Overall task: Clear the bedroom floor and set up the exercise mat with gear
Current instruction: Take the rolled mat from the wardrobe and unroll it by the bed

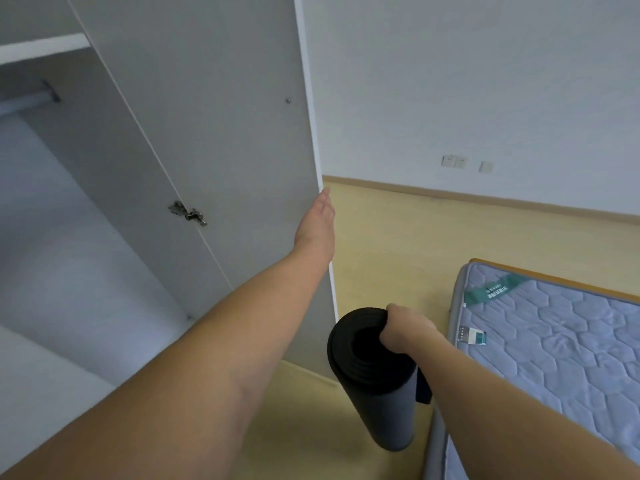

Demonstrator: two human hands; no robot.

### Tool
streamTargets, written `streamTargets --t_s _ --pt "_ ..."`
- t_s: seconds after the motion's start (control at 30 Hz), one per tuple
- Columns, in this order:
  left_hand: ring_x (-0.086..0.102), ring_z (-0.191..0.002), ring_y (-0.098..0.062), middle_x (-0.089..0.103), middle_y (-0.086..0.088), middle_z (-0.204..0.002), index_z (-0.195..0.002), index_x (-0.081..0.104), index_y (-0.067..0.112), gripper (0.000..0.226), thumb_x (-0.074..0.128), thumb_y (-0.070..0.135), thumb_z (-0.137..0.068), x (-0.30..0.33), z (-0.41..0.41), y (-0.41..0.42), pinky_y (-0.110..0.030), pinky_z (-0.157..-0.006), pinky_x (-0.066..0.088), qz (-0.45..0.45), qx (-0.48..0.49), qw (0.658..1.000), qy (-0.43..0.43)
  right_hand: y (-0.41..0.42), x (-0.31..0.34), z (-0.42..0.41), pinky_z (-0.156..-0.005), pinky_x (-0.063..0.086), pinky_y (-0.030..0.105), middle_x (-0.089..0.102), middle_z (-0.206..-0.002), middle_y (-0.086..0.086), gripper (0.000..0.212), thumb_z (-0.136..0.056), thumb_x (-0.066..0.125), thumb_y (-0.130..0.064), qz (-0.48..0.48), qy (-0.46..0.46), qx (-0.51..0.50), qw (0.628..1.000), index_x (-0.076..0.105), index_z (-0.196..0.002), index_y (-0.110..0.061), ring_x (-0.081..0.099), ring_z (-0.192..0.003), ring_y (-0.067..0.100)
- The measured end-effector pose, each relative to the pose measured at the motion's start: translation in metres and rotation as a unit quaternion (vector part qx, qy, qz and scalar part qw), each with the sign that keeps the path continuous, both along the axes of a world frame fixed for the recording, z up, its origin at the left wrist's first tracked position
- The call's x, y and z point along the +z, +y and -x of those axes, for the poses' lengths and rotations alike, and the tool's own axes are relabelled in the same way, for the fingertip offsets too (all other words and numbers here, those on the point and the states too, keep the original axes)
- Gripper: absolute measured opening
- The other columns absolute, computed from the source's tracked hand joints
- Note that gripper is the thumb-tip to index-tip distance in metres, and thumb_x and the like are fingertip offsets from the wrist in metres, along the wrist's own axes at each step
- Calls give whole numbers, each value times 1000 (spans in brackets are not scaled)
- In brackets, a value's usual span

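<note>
A rolled-up dark exercise mat [377,393] hangs upright above the floor, between the wardrobe and the bed. My right hand [405,329] grips the top rim of the roll, fingers hooked into its hollow core. My left hand [317,225] reaches forward with straight fingers laid against the outer edge of the open wardrobe door [221,133]. Its fingertips are hidden behind the door edge.
The white wardrobe [69,220] stands open at the left, with a shelf and a hanging rail inside. A bare quilted mattress [554,341] on a wooden frame fills the lower right. Yellow wooden floor [398,237] runs to the far white wall.
</note>
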State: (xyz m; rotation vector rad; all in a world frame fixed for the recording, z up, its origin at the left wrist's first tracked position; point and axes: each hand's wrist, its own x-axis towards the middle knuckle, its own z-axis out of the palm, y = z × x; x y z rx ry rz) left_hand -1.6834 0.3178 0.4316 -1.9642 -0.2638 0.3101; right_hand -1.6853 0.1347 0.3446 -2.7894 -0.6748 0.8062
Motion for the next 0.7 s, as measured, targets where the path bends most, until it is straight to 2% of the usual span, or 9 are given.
streamTargets --t_s 0.13,0.2,0.27,0.3,0.33,0.4,0.5,0.57,0.7 --pt "32 -134 -38 52 -17 -134 -127 60 16 38 40 28 -97 -1 8 -23 -62 -116 -1 16 4 999 47 -4 -4 8 -87 52 37 58 -123 8 41 -88 51 -22 3 12 -1 1000 46 -129 -14 58 -110 29" --pt "43 -121 -36 61 -12 -120 -119 63 17 33 41 23 -95 -1 14 -29 -60 -113 17 26 28 998 50 -5 -8 11 -88 52 37 58 -123 8 42 -88 51 -22 -1 19 -7 1000 46 -129 -14 58 -110 29" --pt "52 -105 -32 66 -6 -106 -114 64 18 31 42 20 -91 1 26 -29 -50 -92 36 33 51 997 51 -3 -9 14 -86 52 36 58 -123 9 43 -88 51 -22 0 21 -6 1000 46 -129 -14 58 -110 29" --pt "54 -98 -29 66 -3 -102 -111 64 19 31 42 17 -89 1 33 -27 -43 -82 38 52 62 996 41 -2 -9 16 -85 51 36 58 -123 9 42 -88 51 -21 1 20 -2 1000 46 -129 -14 57 -111 29" --pt "54 -93 -27 64 -1 -100 -109 63 19 30 43 15 -87 -1 41 -22 -39 -76 37 80 80 993 27 1 -10 18 -84 50 35 58 -123 9 42 -88 50 -21 5 16 4 1000 46 -129 -13 56 -112 29" --pt "51 -93 -27 59 -2 -101 -110 62 20 32 45 16 -84 -7 63 -12 -37 -78 36 92 136 986 21 8 -10 24 -84 49 34 58 -123 9 40 -88 48 -20 13 7 24 1000 47 -127 -13 56 -113 30" --pt "40 -120 -40 50 -15 -129 -128 54 18 46 53 33 -84 -25 101 14 -62 -98 31 -16 204 975 91 27 -9 35 -87 50 35 58 -123 7 39 -87 48 -22 27 -2 55 998 48 -126 -16 57 -111 29" --pt "22 -137 -49 33 -22 -148 -140 43 20 59 54 44 -87 -33 121 27 -82 -97 15 -50 240 962 118 39 -9 40 -87 50 35 57 -124 7 40 -89 48 -21 31 -1 69 997 47 -128 -15 57 -110 28" --pt "0 -145 -51 8 -24 -160 -155 20 21 81 53 51 -88 -39 168 60 -84 -96 -5 -25 291 952 93 76 -6 60 -84 50 33 56 -126 8 43 -90 49 -20 32 -7 111 993 46 -132 -13 57 -112 28"
